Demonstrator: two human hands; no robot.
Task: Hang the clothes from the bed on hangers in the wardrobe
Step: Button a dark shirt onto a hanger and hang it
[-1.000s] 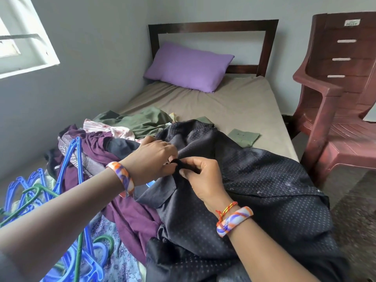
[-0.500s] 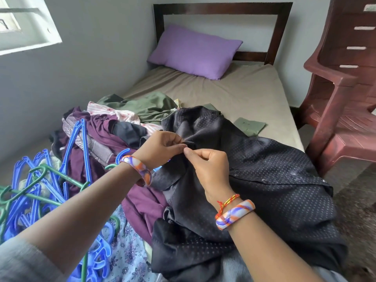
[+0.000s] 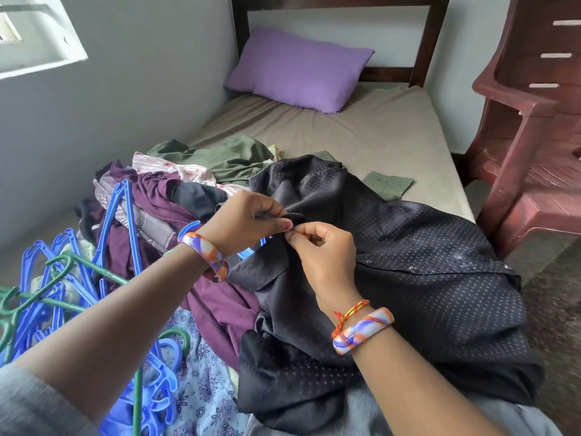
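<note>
the bed (image 3: 361,133) fills the middle of the view, tan sheet bare at the far end, dark headboard against the wall. a reddish plastic chair (image 3: 531,127) stands just beside it on the right. the dark dotted shirt (image 3: 424,265) sprawls over the near right part of the bed, spread wide and rumpled, its lower folds reaching down toward the person's lap. left of it, a heap of clothes (image 3: 163,202) is piled up: purple, pink-striped, grey, and an olive green garment (image 3: 226,155) at the far side, with a floral blue cloth (image 3: 201,382) nearer the camera. a purple pillow (image 3: 298,69) leans at the head of the bed. a tangle of blue and green hangers (image 3: 56,297) sits at the near left, touching the heap. one blue hanger (image 3: 248,251) peeks out from under the shirt's collar area, and it looks to be inside the shirt, though most of it is hidden. a small folded green piece (image 3: 388,185) lies alone on the sheet past the shirt. now the hands: left hand (image 3: 242,223) pinches a fold of the shirt's front edge, fingers curled tight on the fabric. right hand (image 3: 323,256) meets it fingertip to fingertip, thumb and forefinger nipping the same dark cloth. each wrist carries a swirled orange-and-purple bangle
</note>
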